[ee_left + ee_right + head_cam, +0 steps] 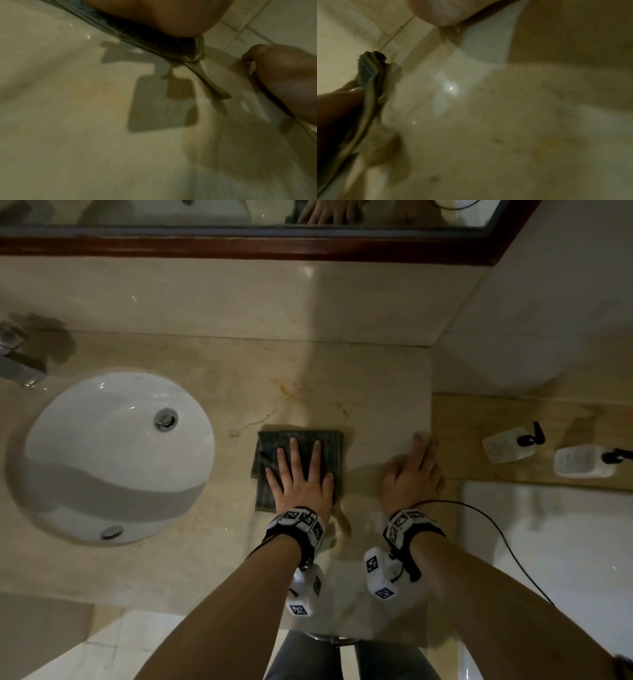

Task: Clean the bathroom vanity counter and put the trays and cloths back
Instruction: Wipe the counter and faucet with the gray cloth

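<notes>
Counter (pixel 212 378) first, since it takes up most of what I see: beige marble, running from the sink (pixel 113 457) on my left to a wall on my right; no trays on it right now, so I reckon they were moved off so I can wipe, and putting them back comes later. Sink's a white round bowl set into the stone, tap (pixel 20 361) behind it; mirror (pixel 239 213) runs along the back wall. Off to the right, past the counter's end, there's a wooden ledge (pixel 513 419) with two bottles (pixel 507 445) lying on it; no clue if those count.

Cloth (pixel 298 436) is the dark folded one, lying flat mid-counter, right of the sink; my left hand (pixel 299 474) lies on top, fingers spread wide and straight, palm down, so the push goes over the whole pad instead of bunching it. My right hand (pixel 412 474) is near the counter's right edge, well apart from the cloth, fingers bent and resting on the stone; holds nothing as far as I can see, probably just steadying me.
</notes>
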The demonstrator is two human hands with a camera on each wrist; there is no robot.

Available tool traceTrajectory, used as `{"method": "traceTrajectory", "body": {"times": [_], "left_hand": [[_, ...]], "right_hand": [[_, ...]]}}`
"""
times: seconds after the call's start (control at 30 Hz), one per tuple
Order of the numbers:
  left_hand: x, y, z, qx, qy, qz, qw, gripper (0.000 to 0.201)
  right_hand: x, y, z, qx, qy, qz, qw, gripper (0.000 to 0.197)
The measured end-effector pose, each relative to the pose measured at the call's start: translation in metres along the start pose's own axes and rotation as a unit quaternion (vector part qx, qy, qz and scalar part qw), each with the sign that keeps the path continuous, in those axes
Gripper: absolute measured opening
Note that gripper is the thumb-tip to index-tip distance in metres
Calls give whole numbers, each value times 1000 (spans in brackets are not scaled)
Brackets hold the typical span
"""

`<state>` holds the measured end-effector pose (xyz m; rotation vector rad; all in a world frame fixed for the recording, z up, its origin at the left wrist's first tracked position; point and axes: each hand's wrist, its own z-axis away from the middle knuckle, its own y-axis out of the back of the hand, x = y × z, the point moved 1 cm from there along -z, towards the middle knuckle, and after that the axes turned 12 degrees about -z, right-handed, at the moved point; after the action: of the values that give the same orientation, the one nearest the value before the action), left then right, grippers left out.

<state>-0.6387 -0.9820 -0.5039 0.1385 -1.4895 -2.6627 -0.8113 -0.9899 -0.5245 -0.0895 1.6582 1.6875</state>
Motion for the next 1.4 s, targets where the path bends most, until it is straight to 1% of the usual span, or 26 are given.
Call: {"method": "traceTrajectory", "body": {"times": [0.13, 0.27, 0.43, 0.53, 0.67, 0.83, 0.9, 1.0, 1.2, 1.3, 1.4], "left_hand": [[13, 20, -33, -6, -14, -1, 1000, 62], [24, 37, -61, 6, -20, -9, 1000, 62], [40, 61, -106, 20, -39, -20, 999, 62], [51, 75, -131, 29, -46, -22, 998, 62], [66, 86, -152, 41, -41, -15, 998, 61], [78, 87, -155, 73, -3, 1, 997, 60], [79, 86, -155, 72, -4, 5, 997, 60], [77, 87, -156, 64, -6, 6, 998, 61], [67, 85, -152, 54, -45, -11, 997, 61], [56, 80, -142, 51, -65, -20, 996, 61], [44, 68, -120, 56, -78, -29, 995, 61]], "right_hand": [[-12, -8, -1, -11, -41, 24, 999, 68], [-8, -12, 1, -11, -27, 49, 998, 68], [-14, -11, -2, -3, -42, 60, 997, 68], [-18, -9, -1, -19, -57, 63, 996, 72], [-20, -5, 0, -34, -62, 71, 995, 71], [-19, -8, -1, -17, -63, 67, 996, 73], [-18, -9, -1, -10, -63, 64, 996, 74], [-19, -9, -1, -23, -68, 71, 995, 73], [-20, -5, 0, -47, -73, 88, 992, 74], [-19, -6, 0, -39, -73, 88, 993, 75], [-17, -7, 1, -24, -59, 82, 995, 73]]}}
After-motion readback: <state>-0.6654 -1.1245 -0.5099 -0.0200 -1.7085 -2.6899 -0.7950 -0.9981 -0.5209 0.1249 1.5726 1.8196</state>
